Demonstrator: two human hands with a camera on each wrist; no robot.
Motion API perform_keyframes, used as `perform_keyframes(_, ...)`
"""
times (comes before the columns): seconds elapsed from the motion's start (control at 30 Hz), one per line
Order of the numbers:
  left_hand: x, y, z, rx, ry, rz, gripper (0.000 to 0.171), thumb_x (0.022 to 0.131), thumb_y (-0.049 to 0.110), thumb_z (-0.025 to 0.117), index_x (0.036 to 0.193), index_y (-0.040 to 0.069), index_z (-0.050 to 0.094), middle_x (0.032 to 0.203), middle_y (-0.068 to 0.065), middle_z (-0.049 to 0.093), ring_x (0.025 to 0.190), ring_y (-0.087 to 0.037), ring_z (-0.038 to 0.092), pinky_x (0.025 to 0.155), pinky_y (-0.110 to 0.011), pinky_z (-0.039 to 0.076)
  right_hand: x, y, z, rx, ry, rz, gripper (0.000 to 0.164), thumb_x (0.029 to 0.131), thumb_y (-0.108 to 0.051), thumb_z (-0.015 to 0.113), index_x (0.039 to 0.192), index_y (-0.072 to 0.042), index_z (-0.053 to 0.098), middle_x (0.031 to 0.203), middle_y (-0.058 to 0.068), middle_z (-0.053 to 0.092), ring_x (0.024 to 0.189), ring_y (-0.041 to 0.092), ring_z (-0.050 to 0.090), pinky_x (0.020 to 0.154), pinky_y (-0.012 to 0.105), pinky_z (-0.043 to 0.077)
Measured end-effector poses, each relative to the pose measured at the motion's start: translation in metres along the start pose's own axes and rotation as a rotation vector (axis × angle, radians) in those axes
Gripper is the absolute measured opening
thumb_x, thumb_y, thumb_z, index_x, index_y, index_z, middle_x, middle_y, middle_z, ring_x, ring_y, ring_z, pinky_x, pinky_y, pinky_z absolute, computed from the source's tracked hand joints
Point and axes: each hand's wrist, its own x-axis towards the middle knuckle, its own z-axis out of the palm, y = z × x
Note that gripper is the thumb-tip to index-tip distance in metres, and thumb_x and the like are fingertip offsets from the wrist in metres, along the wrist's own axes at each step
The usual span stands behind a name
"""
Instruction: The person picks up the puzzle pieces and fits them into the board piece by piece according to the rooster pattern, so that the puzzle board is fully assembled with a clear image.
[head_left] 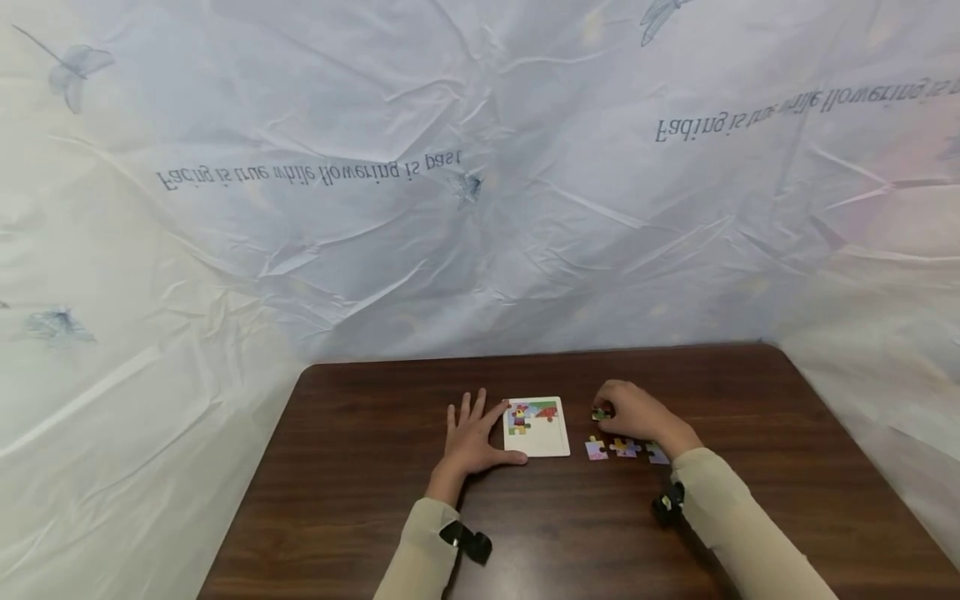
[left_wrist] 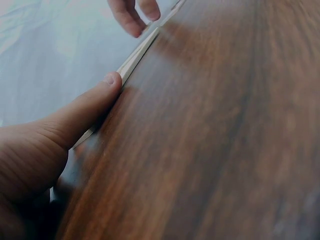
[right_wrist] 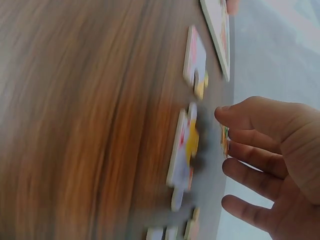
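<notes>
A square white puzzle board (head_left: pixel 547 444) lies on the table, partly filled with colourful pieces along its top and left side. My left hand (head_left: pixel 471 442) is spread at its left edge, forefinger at the upper corner and thumb along the near edge; the left wrist view shows that thumb (left_wrist: pixel 102 95) against the board's side. To the right of the board, my right hand (head_left: pixel 636 412) pinches a small green and dark puzzle piece (head_left: pixel 598 413) at its fingertips. In the right wrist view the piece (right_wrist: pixel 224 137) is partly hidden by the fingers.
Near the right hand lie loose puzzle pieces: a pinkish one (head_left: pixel 596 450), a purple and orange one (head_left: pixel 625 448), and another (head_left: pixel 657 454) beside the wrist. The brown wooden table (head_left: pixel 375 467) ends at a wrinkled pale curtain (head_left: pixel 480 250) behind.
</notes>
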Motion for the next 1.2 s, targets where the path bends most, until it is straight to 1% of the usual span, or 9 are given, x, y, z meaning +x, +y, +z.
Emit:
perform_keyframes(0.13, -0.001, 0.001, 0.001, 0.001, -0.007, -0.003, 0.111, 0.075, 0.072, 0.084, 0.167, 0.03, 0.036, 0.177, -0.013, 0.009, 0.162, -0.042, -0.002, 0.126, -0.067, -0.005, 0.005, -0.008, 0.005, 0.004, -0.013, -0.021, 0.019, 0.092, -0.007, 0.079, 0.111, -0.004, 0.078, 0.114, 0.011, 0.069, 0.098, 0.027, 0.067, 0.081, 0.048, 0.059)
perform_keyframes(0.27, -0.002, 0.002, 0.002, 0.005, 0.001, -0.008, 0.111, 0.075, 0.072, 0.084, 0.167, 0.031, 0.037, 0.177, -0.013, 0.009, 0.162, -0.042, -0.001, 0.126, -0.067, -0.004, 0.01, -0.015, 0.009, 0.0, -0.018, -0.048, 0.018, 0.093, -0.007, 0.078, 0.111, -0.005, 0.078, 0.115, 0.01, 0.069, 0.099, 0.027, 0.067, 0.082, 0.048, 0.059)
perform_keyframes(0.53, -0.005, 0.004, 0.004, 0.016, 0.003, -0.021, 0.111, 0.075, 0.074, 0.083, 0.167, 0.032, 0.037, 0.177, -0.012, 0.009, 0.162, -0.042, -0.001, 0.126, -0.067, -0.004, 0.017, -0.026, 0.015, -0.02, -0.033, -0.068, 0.021, 0.092, -0.008, 0.079, 0.113, -0.002, 0.078, 0.116, 0.011, 0.069, 0.1, 0.028, 0.068, 0.083, 0.047, 0.06)
perform_keyframes(0.7, -0.008, 0.006, 0.005, 0.012, -0.002, -0.028, 0.111, 0.075, 0.073, 0.084, 0.167, 0.031, 0.037, 0.177, -0.012, 0.009, 0.162, -0.042, -0.001, 0.126, -0.067, -0.004, 0.019, -0.032, 0.019, -0.023, -0.032, -0.082, 0.021, 0.092, -0.008, 0.079, 0.113, -0.003, 0.078, 0.118, 0.012, 0.069, 0.101, 0.028, 0.068, 0.083, 0.048, 0.059)
perform_keyframes(0.93, -0.011, 0.008, 0.006, 0.019, -0.006, -0.037, 0.11, 0.076, 0.074, 0.082, 0.167, 0.032, 0.036, 0.177, -0.011, 0.008, 0.162, -0.041, -0.003, 0.126, -0.066, -0.005, 0.023, -0.04, 0.021, -0.014, -0.039, -0.105, 0.021, 0.092, -0.008, 0.078, 0.112, -0.005, 0.078, 0.12, 0.011, 0.068, 0.099, 0.026, 0.066, 0.08, 0.046, 0.056)
perform_keyframes(1.13, -0.014, 0.011, 0.007, 0.021, -0.001, -0.037, 0.11, 0.077, 0.074, 0.082, 0.167, 0.032, 0.036, 0.177, -0.012, 0.009, 0.162, -0.042, -0.002, 0.126, -0.067, -0.004, 0.026, -0.05, 0.024, -0.024, -0.063, -0.1, 0.024, 0.091, -0.009, 0.081, 0.114, -0.003, 0.078, 0.123, 0.014, 0.069, 0.105, 0.031, 0.068, 0.087, 0.051, 0.058)
perform_keyframes(1.2, -0.015, 0.011, 0.007, 0.02, 0.001, -0.037, 0.11, 0.077, 0.074, 0.082, 0.167, 0.031, 0.036, 0.177, -0.012, 0.009, 0.162, -0.042, -0.002, 0.126, -0.067, -0.004, 0.028, -0.052, 0.026, -0.024, -0.067, -0.105, 0.024, 0.091, -0.009, 0.081, 0.114, -0.002, 0.078, 0.123, 0.014, 0.069, 0.104, 0.031, 0.068, 0.087, 0.051, 0.059)
